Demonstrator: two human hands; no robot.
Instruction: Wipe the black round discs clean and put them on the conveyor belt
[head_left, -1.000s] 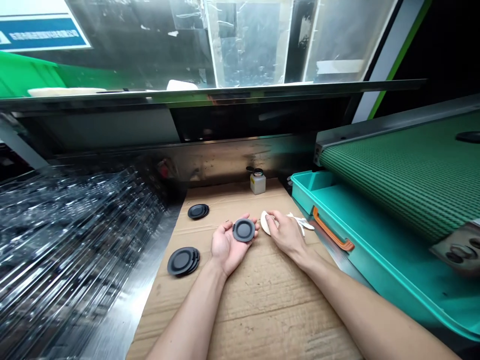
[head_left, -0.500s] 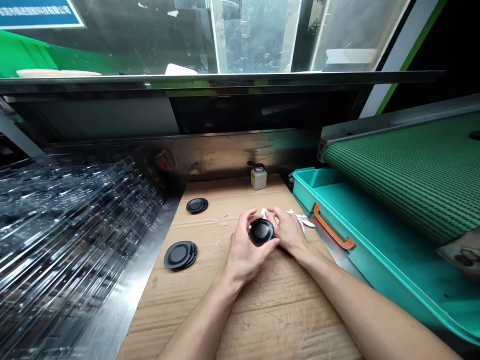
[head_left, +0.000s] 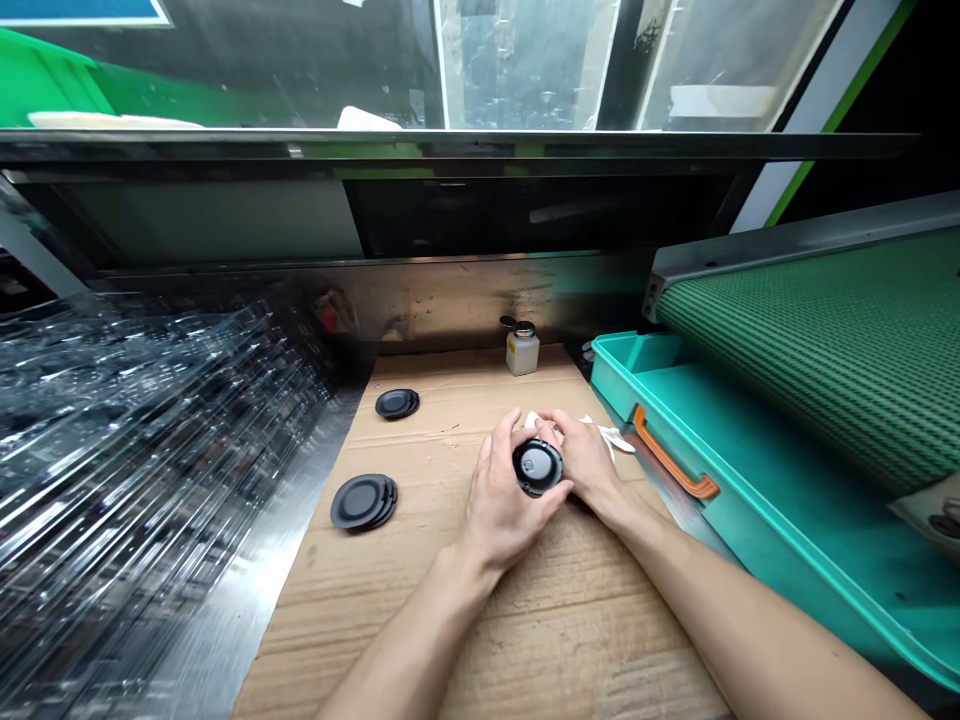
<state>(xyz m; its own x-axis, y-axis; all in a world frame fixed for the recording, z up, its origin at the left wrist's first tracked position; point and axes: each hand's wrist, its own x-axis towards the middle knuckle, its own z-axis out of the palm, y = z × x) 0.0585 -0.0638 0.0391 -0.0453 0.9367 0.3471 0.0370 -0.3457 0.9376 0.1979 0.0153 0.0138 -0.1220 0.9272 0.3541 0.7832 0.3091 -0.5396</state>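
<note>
My left hand (head_left: 504, 495) is curled round the edge of a round black plastic cover (head_left: 540, 466), thumb along the near rim. Its hollow side with a raised rim faces up. My right hand (head_left: 583, 455) is closed at the cover's right edge, with a white cloth (head_left: 616, 438) bunched in it. Part of the cloth shows by the fingertips and a loose tail lies beyond the knuckles. To the left, a stack of black round covers (head_left: 361, 502) rests on the cardboard sheet (head_left: 420, 590). A smaller stack of black covers (head_left: 396, 403) sits farther back.
Behind my hands stands a small white bottle (head_left: 523, 353) with its dark lid flipped up. A teal tray (head_left: 757, 530) with an orange handle (head_left: 671, 465) lies right, partly under a green conveyor belt (head_left: 817, 350). Clear plastic trays (head_left: 135, 500) are piled left.
The cover in my hands has been turned over, from its smooth dark face to its hollow side. The view has shifted slightly; the stacks and bottle stay put.
</note>
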